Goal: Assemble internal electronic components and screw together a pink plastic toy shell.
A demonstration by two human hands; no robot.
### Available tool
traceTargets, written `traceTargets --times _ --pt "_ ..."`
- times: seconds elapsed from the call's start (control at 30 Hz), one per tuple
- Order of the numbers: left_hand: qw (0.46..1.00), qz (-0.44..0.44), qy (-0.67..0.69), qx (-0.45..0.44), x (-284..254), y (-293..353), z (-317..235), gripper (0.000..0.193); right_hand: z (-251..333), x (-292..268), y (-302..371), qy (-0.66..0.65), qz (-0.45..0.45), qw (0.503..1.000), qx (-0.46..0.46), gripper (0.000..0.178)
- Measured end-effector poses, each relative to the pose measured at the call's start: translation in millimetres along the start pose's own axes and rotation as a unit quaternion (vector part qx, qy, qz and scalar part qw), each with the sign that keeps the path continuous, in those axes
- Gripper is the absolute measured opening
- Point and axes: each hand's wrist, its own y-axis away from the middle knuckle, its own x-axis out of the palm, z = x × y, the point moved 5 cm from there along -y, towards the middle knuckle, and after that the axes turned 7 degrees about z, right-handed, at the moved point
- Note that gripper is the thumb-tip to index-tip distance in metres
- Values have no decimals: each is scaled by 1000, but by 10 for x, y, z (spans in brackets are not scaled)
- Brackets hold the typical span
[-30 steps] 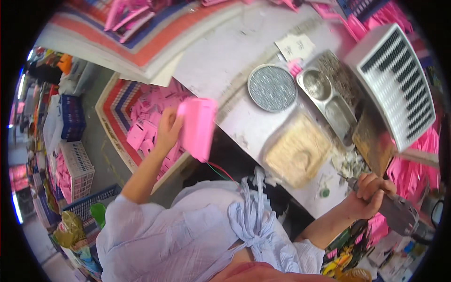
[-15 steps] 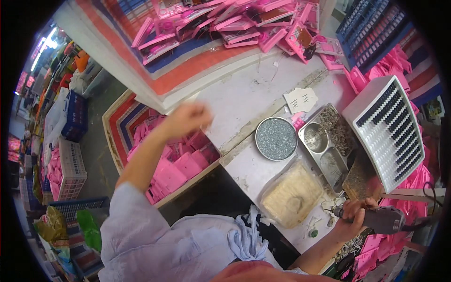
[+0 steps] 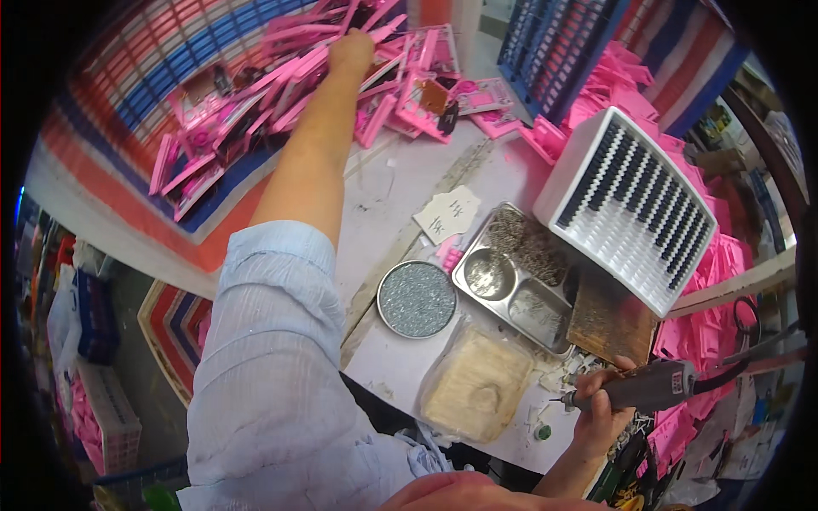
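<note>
Right of the round metal dish [image 3: 417,299], our right hand [image 3: 600,416] clamps its fingers on the grey cylindrical driver [image 3: 641,388], probably for control; beyond the dish, our left hand [image 3: 351,53] (fingers' state: we can't tell) meets pink plastic cases [image 3: 413,111].

Pink casings [image 3: 422,106] at the left hand [image 3: 352,54]: smooth plastic, faint gloss from where I stand. Sleeve [image 3: 277,285] behind it: thin crinkled cloth. Tool [image 3: 643,386] in the right hand [image 3: 601,400]: dark matt-looking body, slim metal bit [image 3: 561,400]. Just beyond that hand, board [image 3: 609,317] of rough, stained wood. Farther past, compartment tray [image 3: 511,308], shiny metal; white box [image 3: 573,180], smooth plastic. Left of the right hand, cream block [image 3: 473,375] in glossy clear plastic.
</note>
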Motion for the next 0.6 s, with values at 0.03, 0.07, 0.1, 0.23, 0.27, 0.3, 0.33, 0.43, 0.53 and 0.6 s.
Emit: traceTargets --times 0.03,0.07,0.1,0.23,0.27,0.3,0.33,0.43,0.53,0.6 --pt "1000 -1 12 20 -45 64 -144 31 15 -60 8 15 -8 1000 6 62" --pt "997 -74 0 -6 -160 -62 130 29 1 -51 4 3 -1 1000 8 61" --pt "993 -121 3 -3 -316 -22 117 29 -2 -75 12 1 1 1000 6 60" --pt "967 -239 92 8 -1140 235 125 29 -14 -149 -4 58 -10 998 -16 61" --pt "948 -268 173 -16 -1291 354 250 29 2 -136 -1 88 -17 996 -29 61" --pt "921 -291 256 -38 -1366 484 339 29 -50 -159 53 132 -93 986 -40 80" --pt "887 -312 335 -58 -1463 640 416 30 70 -96 87 212 -134 959 -130 80" --pt "641 -197 740 -43 -1240 1454 137 18 315 241 355 341 -193 852 -347 67" --pt "435 -12 898 -67 -1049 2769 -538 14 -72 725 302 236 191 943 -137 49" --pt "397 85 906 -121 -947 3728 -1078 16 -511 1036 185 23 187 979 78 62"
